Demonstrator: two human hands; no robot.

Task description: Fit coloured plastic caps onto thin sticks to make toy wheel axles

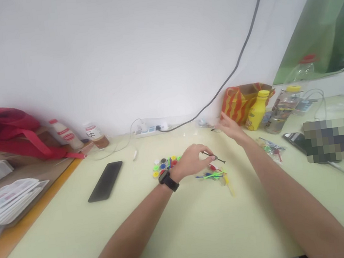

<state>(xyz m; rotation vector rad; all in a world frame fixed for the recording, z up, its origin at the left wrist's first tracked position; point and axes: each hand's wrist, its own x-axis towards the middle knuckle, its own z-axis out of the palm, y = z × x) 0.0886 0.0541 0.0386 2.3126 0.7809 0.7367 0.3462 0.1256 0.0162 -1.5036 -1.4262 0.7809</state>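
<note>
My left hand (pixel 191 160), with a black watch on its wrist, pinches a thin black plastic stick (pixel 219 159) above the table. Just below it lies a loose pile of thin plastic pieces (pixel 213 175) in green, blue, red and yellow. Several small round pieces (pixel 163 166) in white, black, blue, green, yellow and red sit in rows by the left wrist, partly hidden by that hand. My right hand (pixel 231 129) reaches toward the back, fingers stretched out and somewhat blurred. Near its fingertips lies a small clear plastic item (pixel 202 122), too unclear to name.
A black phone (pixel 105 181) lies at left. Along the wall stand bottles (pixel 96 135), a power strip (pixel 150 128), a red-and-yellow bag (pixel 234 104) and a yellow bottle (pixel 258 111). Right of my forearm lie a clear packet (pixel 272 150) and another phone (pixel 295 142).
</note>
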